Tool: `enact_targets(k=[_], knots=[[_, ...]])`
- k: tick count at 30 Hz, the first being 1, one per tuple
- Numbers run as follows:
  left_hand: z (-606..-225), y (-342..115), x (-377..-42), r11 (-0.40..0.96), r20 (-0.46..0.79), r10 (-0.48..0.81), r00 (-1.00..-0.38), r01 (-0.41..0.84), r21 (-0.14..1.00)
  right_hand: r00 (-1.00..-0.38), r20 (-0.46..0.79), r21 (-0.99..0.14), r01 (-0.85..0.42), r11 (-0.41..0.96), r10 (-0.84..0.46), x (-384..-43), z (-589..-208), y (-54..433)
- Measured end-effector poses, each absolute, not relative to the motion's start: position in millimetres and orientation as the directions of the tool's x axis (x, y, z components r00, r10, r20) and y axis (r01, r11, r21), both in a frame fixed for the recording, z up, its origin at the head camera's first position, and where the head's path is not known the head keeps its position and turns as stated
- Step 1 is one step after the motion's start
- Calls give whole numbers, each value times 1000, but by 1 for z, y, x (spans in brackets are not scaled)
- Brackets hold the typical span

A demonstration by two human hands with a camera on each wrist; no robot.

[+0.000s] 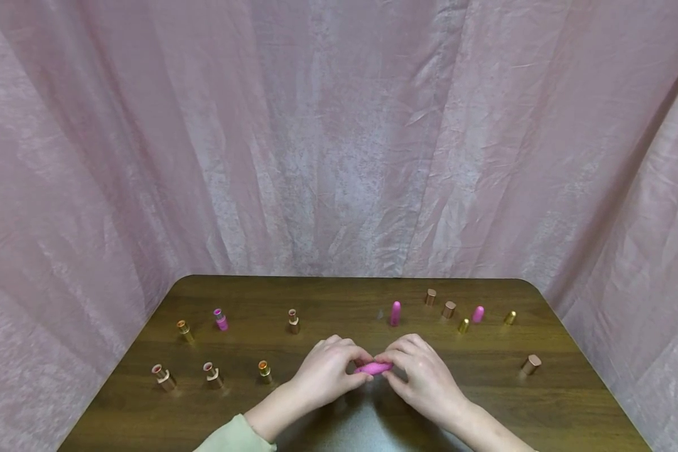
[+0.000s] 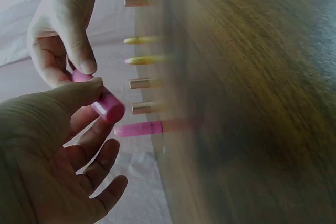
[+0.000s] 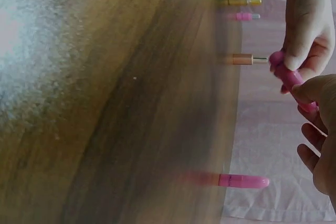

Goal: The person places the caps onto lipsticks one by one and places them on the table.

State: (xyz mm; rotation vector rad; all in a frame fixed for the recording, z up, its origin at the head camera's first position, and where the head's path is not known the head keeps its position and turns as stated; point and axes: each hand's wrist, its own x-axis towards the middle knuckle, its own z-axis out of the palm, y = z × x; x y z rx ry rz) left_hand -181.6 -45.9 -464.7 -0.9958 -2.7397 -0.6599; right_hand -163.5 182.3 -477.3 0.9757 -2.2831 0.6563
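Clearly, both hands meet at one pink lipstick tube (image 1: 373, 369), held above the wooden table (image 1: 339, 295) and well inside its side edges. The left hand (image 1: 330, 373) pinches one end between thumb and fingers; the right hand (image 1: 424, 376) pinches the other, leaving little room between the fingertips. Beyond them stands another pink tube (image 1: 395, 314), apart from the hands, with a strip of tabletop between it and the far edge. Six uncapped bases, including a gold one (image 1: 265, 371) near the left wrist, stand spaced out on the left. Six caps stand on the right, a copper-coloured one (image 1: 532, 364) nearest the right edge.
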Motion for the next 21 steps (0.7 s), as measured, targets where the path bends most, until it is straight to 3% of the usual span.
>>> enact_targets(k=[7,14,21], knots=[[-464,-32,-193,693,267,597,-756,654,303,-603,649,-224,-734,641,-464,-164,-470,190],[-476,-20,-221,726,256,503,-826,564,393,-756,512,-270,-592,759,-407,-164,-468,214],[-489,-9,-248,757,304,387,-871,488,434,-797,421,-207,-549,810,-433,-158,-480,235]])
